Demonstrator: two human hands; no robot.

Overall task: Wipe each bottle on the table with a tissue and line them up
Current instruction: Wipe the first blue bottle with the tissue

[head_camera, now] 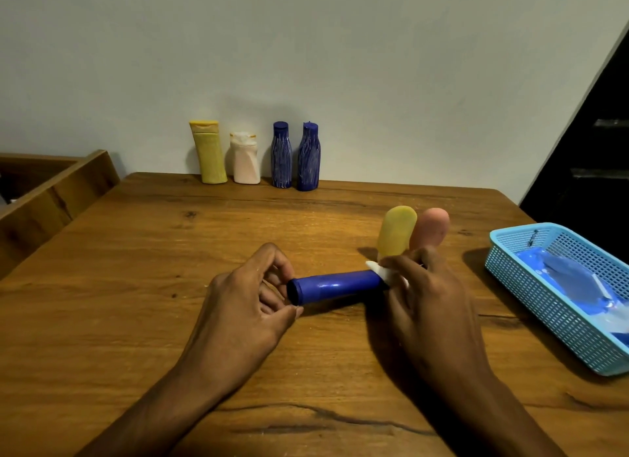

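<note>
The blue bottle (335, 286) lies crosswise between both hands: left hand (243, 306) pinches its cap end, right hand (425, 293) wraps the tissue (379, 270) round the far end.

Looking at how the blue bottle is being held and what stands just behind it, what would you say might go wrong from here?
1. The right hand, wiping the blue bottle with the tissue, sits right in front of the upright yellow bottle and pink bottle; a wide stroke could topple them.
2. The left hand grips only the bottle's end, so it might slip or roll away.
</note>
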